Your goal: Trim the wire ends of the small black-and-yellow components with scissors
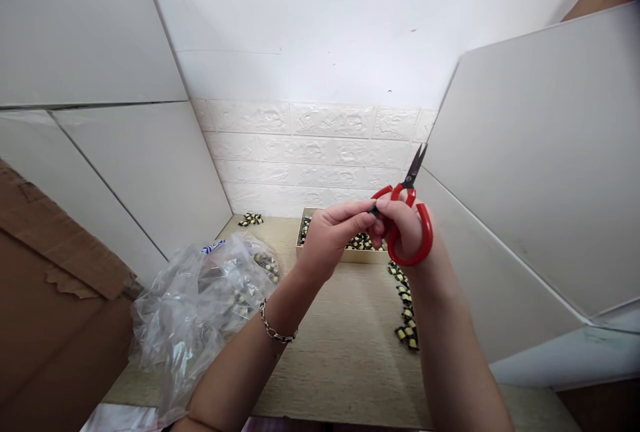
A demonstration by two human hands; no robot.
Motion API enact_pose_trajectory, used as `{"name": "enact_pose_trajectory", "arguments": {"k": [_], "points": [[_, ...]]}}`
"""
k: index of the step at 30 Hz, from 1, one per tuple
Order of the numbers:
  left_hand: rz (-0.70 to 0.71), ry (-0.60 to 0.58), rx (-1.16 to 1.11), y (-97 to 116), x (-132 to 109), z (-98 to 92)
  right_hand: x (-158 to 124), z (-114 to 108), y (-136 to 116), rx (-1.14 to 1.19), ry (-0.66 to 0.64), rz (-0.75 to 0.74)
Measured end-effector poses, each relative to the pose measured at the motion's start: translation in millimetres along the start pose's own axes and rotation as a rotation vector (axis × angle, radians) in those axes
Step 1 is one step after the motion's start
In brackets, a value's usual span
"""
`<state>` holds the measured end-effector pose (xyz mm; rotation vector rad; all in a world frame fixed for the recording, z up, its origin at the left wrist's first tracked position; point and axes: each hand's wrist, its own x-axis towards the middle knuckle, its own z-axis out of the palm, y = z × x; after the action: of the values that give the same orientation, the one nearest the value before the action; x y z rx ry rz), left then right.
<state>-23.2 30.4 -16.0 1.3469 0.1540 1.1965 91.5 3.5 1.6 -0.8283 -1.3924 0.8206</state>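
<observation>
Two hands meet above the table (345,352), and we go from near to far; nearest, at lower left, one clear crumpled bag (200,312) lies on the table with small dark-and-yellow parts inside, beside brown cardboard (45,299); our left wrist wears one chain bracelet (275,332); at lower right one loose row of the same small parts (406,312) runs along the table, too many and too small for us to count; above it our left hand (333,235) is pinched shut, thumb and forefinger closed on one tiny dark part (373,209) held between the two hands, just above the box and too small for us to describe further; our right hand (407,225) is clenched through the loops of one pair of scissors (407,219); these have thick red handles and short dark blades, the blades closed or nearly so and pointing up and away to the right; behind the hands one shallow tan box (345,255) sits on the table, filled with more parts; farther left, one small heap (251,219) rests by the white brick-patterned wall (310,145); white panels (525,165) stand on both sides.
</observation>
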Motion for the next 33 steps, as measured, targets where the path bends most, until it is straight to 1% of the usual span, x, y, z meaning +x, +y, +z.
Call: {"name": "enact_pose_trajectory", "arguments": {"k": [5, 12, 17, 22, 24, 27, 29, 31, 33], "points": [[0.013, 0.011, 0.028, 1.1, 0.1, 0.9, 2.5, -1.9, 2.3, -0.004, -0.034, 0.006], [0.036, 0.006, 0.048, 0.7, -0.2, 0.9, 3.6, -3.0, 3.5, 0.039, -0.047, 0.015], [0.066, 0.005, 0.077, -0.8, -0.1, -0.6, 3.4, -3.7, 5.8, 0.043, -0.039, 0.007], [0.017, 0.005, 0.045, -4.1, 2.6, -3.2, 1.4, 0.5, 3.2, -0.037, 0.022, 0.008], [0.015, 0.049, 0.060, -5.2, 4.1, -5.5, 1.1, 3.2, 1.2, -0.053, 0.052, -0.017], [0.053, 0.219, 0.154, -5.3, 5.7, -9.9, 1.5, 5.7, 0.2, -0.054, 0.131, -0.057], [0.084, 0.297, 0.229, -4.0, 6.0, -12.6, 1.9, 5.5, 1.2, -0.052, 0.178, -0.070], [0.123, 0.304, 0.311, -1.8, 5.7, -14.4, 2.2, 4.1, 3.1, -0.065, 0.190, -0.066], [0.162, 0.284, 0.382, 0.5, 4.8, -15.5, 2.5, 1.9, 5.3, -0.098, 0.161, -0.059]]}}
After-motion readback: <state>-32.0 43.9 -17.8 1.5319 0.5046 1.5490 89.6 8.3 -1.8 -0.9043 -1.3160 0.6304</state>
